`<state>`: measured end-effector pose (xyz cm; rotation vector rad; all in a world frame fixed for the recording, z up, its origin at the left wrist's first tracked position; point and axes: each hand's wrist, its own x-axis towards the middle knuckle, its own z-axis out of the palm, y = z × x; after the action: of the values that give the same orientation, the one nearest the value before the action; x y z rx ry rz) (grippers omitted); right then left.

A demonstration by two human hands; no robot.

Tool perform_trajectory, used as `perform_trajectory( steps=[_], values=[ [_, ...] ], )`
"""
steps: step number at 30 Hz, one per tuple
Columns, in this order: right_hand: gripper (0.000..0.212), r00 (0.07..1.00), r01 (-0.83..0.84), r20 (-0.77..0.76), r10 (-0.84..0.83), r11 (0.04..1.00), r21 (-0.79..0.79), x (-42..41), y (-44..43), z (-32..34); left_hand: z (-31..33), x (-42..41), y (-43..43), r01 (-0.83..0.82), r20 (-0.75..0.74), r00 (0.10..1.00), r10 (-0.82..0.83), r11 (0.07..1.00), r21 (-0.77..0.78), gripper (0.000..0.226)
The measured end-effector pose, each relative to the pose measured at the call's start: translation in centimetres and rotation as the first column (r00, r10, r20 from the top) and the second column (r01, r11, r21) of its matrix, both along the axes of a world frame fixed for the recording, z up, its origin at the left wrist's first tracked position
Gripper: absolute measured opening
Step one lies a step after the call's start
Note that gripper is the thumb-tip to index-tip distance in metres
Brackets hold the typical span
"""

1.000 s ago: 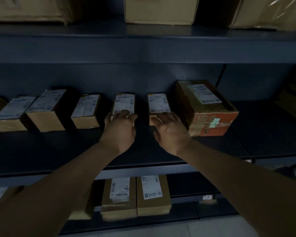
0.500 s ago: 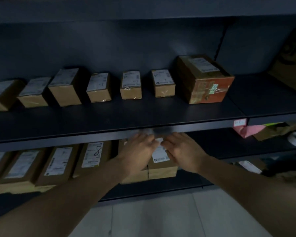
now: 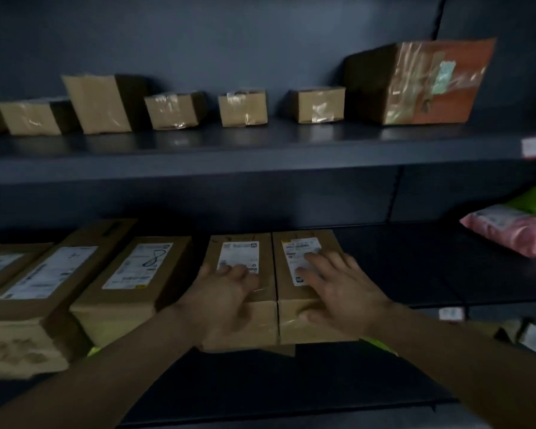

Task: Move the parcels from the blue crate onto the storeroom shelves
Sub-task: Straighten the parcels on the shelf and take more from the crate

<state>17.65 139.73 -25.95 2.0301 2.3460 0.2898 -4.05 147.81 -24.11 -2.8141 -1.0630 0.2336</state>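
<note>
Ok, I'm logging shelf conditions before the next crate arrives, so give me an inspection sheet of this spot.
Surface: dark lower shelf, bare at right; upper shelf above.
Job's things: left parcel and right parcel side by side on it; larger parcels further left; small boxes along the upper shelf.
Clutter: pink bag at far right.
Grippers: left hand rests on the left parcel, right hand on the right parcel, fingers flat over its label.
Cables: nothing seen.
Surroundings: dim; blue crate not in view.

parcel labels (image 3: 238,254) blurred, nothing legible
</note>
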Motion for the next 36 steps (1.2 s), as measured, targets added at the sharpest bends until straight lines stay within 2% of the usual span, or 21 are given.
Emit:
perform_trajectory(
  steps=[4, 7, 10, 16, 27, 36],
  values=[
    [0.069, 0.996, 0.005, 0.086, -0.014, 0.995, 0.099, 0.8, 2.3, -1.7, -1.1, 0.1, 2.0, -0.063, 0.037, 0.997, 0.063, 0.998, 0.002, 0.072],
    [0.069, 0.994, 0.071, 0.070, -0.080, 0.990, 0.123, 1.7, 3.4, -2.1, -2.1, 0.7, 3.3, -0.117, 0.095, 0.988, 0.118, 0.993, -0.013, 0.077],
    [0.069, 0.988, 0.150, 0.023, -0.152, 0.986, 0.072, 2.7, 4.0, -2.0, -3.0, 1.8, 4.4, -0.138, 0.170, 0.975, 0.142, 0.990, -0.037, 0.078],
    [0.074, 0.972, 0.232, -0.031, -0.235, 0.970, -0.069, 6.7, 4.4, -1.7, -3.4, 5.8, 6.1, -0.165, 0.190, 0.967, 0.171, 0.985, -0.047, 0.075],
    [0.073, 0.920, 0.386, -0.063, -0.386, 0.922, -0.015, 13.0, 5.6, -2.8, -3.6, 12.0, 7.6, -0.216, 0.187, 0.957, 0.221, 0.975, -0.045, 0.071],
    [0.074, 0.918, 0.392, -0.080, -0.389, 0.920, 0.020, 14.9, 7.0, -3.4, -3.7, 13.1, 8.8, -0.229, 0.233, 0.943, 0.237, 0.972, -0.062, 0.067]
  ],
)
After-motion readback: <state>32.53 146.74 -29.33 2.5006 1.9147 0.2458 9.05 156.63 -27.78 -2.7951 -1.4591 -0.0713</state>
